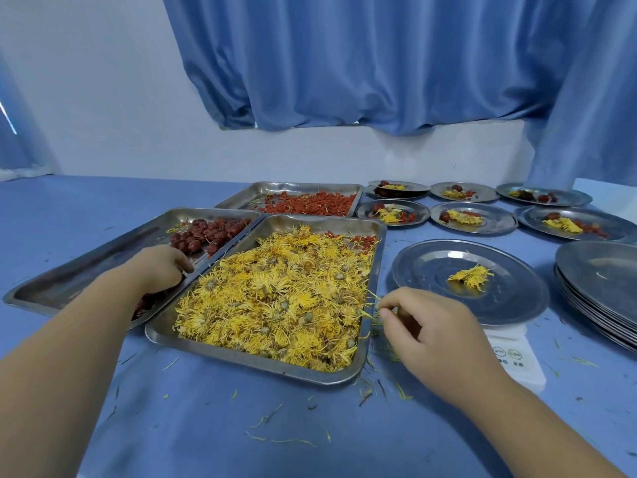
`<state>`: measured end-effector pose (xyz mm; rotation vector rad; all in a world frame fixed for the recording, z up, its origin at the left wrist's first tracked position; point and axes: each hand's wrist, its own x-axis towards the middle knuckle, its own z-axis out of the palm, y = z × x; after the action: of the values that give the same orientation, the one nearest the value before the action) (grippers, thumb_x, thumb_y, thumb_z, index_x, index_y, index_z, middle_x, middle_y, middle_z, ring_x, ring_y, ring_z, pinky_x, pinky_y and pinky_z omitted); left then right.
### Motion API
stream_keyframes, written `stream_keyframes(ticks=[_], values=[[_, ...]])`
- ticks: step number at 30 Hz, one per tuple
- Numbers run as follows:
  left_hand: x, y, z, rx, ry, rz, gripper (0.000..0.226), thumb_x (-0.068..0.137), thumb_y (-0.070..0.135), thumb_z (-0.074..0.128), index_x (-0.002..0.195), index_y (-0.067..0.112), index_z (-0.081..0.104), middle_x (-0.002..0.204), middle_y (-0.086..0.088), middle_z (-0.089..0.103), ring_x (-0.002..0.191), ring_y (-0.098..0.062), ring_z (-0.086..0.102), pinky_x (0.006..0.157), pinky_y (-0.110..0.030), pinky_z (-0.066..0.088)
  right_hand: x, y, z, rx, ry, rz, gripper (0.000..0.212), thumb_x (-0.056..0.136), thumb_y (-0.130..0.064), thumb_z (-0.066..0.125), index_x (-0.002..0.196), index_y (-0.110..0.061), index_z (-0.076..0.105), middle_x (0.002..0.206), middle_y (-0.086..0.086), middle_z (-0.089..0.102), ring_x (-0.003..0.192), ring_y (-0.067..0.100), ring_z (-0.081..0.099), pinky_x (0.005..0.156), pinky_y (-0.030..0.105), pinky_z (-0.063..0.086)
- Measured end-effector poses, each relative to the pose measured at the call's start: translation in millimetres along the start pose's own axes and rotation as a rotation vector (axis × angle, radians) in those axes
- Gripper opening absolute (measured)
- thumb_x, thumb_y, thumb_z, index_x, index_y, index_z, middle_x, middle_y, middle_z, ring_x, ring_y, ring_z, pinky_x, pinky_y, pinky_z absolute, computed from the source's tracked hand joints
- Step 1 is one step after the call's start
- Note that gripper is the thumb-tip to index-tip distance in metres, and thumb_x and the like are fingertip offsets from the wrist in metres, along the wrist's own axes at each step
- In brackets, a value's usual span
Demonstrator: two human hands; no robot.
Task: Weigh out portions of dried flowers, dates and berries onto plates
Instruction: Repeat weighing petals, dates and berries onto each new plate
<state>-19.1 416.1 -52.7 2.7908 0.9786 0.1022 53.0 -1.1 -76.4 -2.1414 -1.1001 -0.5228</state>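
Though blurred, perhaps wispy yellow petals [373, 298].

This is a plain room set up for portioning dry foodstuffs by hand. A long table [206, 426] under a blue cloth runs up to a bare white wall [103, 98], and blue curtains [344, 63] hang over a sill on the far side. Bulk stock lies in steel trays [262, 365]: dried flowers [275, 298] nearest, dates [210, 232] to the left, berries [310, 203] farther back. At the right a stack of steel plates [599, 270] sits beside one plate [431, 270] on a white scale [517, 360]. Filled plates [499, 225] stand in rows at the far right. Loose petals [286, 441] litter the cloth.
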Motion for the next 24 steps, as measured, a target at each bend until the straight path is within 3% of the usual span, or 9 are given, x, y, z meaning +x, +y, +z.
stream_keyframes(ticks=[6,13,15,18,22,24], values=[[-0.9,1.2,-3.7,0.038,0.111,0.015,0.026,0.086,0.011,0.058,0.105,0.022,0.071,0.112,-0.001,0.069,0.098,-0.019,0.061,0.088,-0.033,0.049,0.4,1.3,-1.4,0.023,0.009,0.009,0.009,0.088,-0.025,0.059,0.08,-0.028,0.061,0.061,-0.012,0.055,0.061,0.008,0.054,0.052,0.031,0.045],[-17.9,55.2,-23.5,-0.351,0.257,0.159,0.012,0.091,0.027,0.056,0.091,0.032,0.067,0.078,0.014,0.068,0.064,-0.009,0.059,0.061,-0.028,0.046,3.2,5.5,-5.7,0.099,0.098,0.075,0.016,0.086,-0.017,0.061,0.074,-0.028,0.06,0.056,-0.008,0.054,0.062,0.013,0.054,0.052,0.029,0.043],[-28.1,82.0,-24.8,-0.423,0.216,0.255,0.015,0.094,0.03,0.055,0.088,0.033,0.068,0.082,0.024,0.068,0.068,-0.003,0.059,0.062,-0.026,0.044,5.1,6.9,-9.7,0.211,0.17,0.137,0.018,0.085,-0.013,0.063,0.071,-0.025,0.061,0.054,-0.003,0.053,0.059,0.015,0.052,0.051,0.026,0.041],[-42.7,123.7,-19.5,-0.48,0.111,0.386,0.015,0.096,0.034,0.053,0.095,0.032,0.068,0.092,0.015,0.067,0.079,-0.006,0.064,0.069,-0.024,0.045,8.3,9.2,-19.2,0.433,0.241,0.298,0.021,0.085,-0.014,0.06,0.067,-0.024,0.062,0.055,0.001,0.049,0.051,0.009,0.044,0.048,0.017,0.037],[-61.1,181.2,-13.9,-0.464,0.02,0.519,0.019,0.097,0.038,0.05,0.093,0.034,0.069,0.083,0.01,0.069,0.077,-0.009,0.064,0.064,-0.023,0.043,12.0,15.5,-36.3,0.665,0.364,0.517,0.019,0.088,-0.017,0.06,0.07,-0.02,0.065,0.056,0.005,0.05,0.051,0.01,0.044,0.048,0.024,0.04],[-67.5,209.0,-11.0,-0.442,-0.01,0.577,0.02,0.095,0.04,0.051,0.089,0.034,0.069,0.082,0.011,0.069,0.078,-0.009,0.065,0.067,-0.025,0.048,13.8,19.8,-45.5,0.797,0.44,0.638,0.016,0.088,-0.018,0.06,0.074,-0.016,0.066,0.051,-0.001,0.05,0.047,0.009,0.044,0.044,0.022,0.039]])
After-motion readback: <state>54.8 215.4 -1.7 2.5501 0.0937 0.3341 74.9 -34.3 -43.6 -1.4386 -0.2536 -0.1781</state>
